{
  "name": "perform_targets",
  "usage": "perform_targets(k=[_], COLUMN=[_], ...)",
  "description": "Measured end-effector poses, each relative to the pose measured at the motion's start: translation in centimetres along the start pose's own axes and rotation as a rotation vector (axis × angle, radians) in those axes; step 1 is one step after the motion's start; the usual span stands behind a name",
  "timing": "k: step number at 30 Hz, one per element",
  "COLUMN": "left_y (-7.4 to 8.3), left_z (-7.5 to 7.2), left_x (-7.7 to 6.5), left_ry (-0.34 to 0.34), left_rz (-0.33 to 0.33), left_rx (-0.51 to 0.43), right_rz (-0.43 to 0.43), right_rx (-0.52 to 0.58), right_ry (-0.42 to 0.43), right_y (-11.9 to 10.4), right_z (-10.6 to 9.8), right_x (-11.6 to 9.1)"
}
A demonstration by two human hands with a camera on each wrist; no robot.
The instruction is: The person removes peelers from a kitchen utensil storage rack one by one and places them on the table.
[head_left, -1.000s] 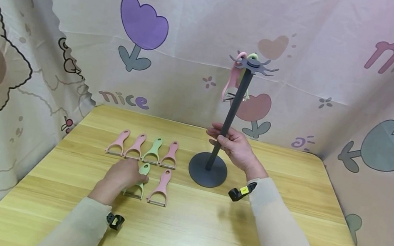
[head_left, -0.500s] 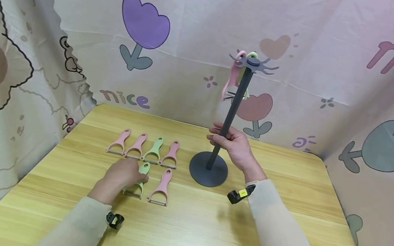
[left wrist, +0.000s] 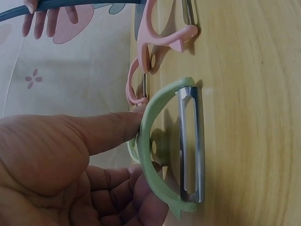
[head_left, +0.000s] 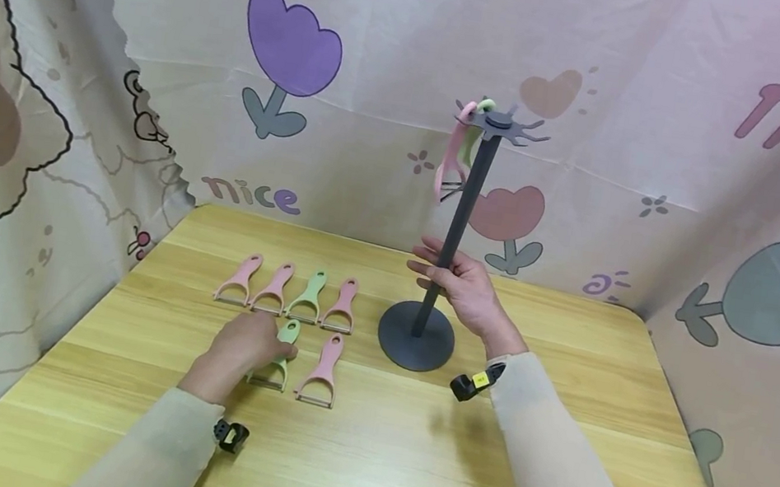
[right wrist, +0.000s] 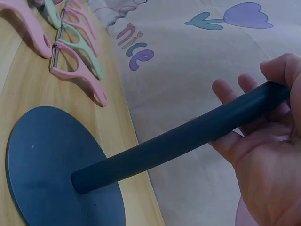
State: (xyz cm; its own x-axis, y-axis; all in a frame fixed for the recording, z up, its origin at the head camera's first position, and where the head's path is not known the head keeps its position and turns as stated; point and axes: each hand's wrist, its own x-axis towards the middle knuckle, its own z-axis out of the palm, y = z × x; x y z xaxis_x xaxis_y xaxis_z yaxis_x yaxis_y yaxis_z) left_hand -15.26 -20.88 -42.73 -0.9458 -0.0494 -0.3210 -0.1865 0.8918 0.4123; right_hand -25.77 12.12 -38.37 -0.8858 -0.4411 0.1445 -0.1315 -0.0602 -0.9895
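Note:
In the head view my left hand (head_left: 236, 351) pinches a green Y-shaped peeler (head_left: 288, 332) in the front row on the table. The left wrist view shows the thumb (left wrist: 110, 129) at the peeler's neck, fingers curled on the other side, and the metal blade (left wrist: 192, 146) facing outward. My right hand (head_left: 471, 290) holds the dark grey pole (head_left: 467, 196) of an upright stand, a little above its round base (head_left: 414, 351). From the hooked top (head_left: 500, 122) hang a pink peeler (head_left: 452, 152) and a green one (head_left: 469, 145).
Beside the pinched peeler lies a pink peeler (head_left: 326, 359). Behind is a row with several more, pink (head_left: 345, 295) and green (head_left: 312, 287). The wooden table (head_left: 375, 458) meets a patterned cloth (head_left: 372, 158) at the back and sides.
The stand's hooked top has turned a little, so the hanging peelers sit further left of the pole. The left hand stays on the green peeler; the view has shifted slightly.

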Motion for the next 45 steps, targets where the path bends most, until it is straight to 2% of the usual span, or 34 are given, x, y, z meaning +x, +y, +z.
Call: perform_targets(k=[5,16,19,23,30,39,45], left_y=[0.1,0.1,0.2,0.7,3.7,8.0,10.7], left_z=[0.0,-0.1,-0.3,-1.1,-3.5,-6.7,-8.5], left_x=[0.2,0.2,0.2,0.0,-0.8,-1.2,-1.3], left_ry=[0.011,0.017,0.039,0.11,0.133,0.23,0.291], left_rz=[0.003,0.003,0.01,0.056,0.105,0.182,0.258], left_rx=[0.012,0.002,-0.001,-0.015,-0.088,-0.106,-0.181], right_rz=[0.02,0.003,0.002,-0.003,-0.024,-0.054,-0.054], right_rx=[0.006,-0.024,-0.031,-0.043,-0.071,-0.063,-0.073], right_ry=[-0.011,-0.023,-0.026,-0.027,0.011,0.052,0.055], right_y=[-0.1,-0.1,0.0,0.0,0.2,0.6,0.5], right_z=[-0.2,-0.5,-0.5,-0.5,-0.4,-0.2,-0.1], right_x=[0.0,-0.4,-0.4,-0.5,-0.7,-1.1,-1.2])
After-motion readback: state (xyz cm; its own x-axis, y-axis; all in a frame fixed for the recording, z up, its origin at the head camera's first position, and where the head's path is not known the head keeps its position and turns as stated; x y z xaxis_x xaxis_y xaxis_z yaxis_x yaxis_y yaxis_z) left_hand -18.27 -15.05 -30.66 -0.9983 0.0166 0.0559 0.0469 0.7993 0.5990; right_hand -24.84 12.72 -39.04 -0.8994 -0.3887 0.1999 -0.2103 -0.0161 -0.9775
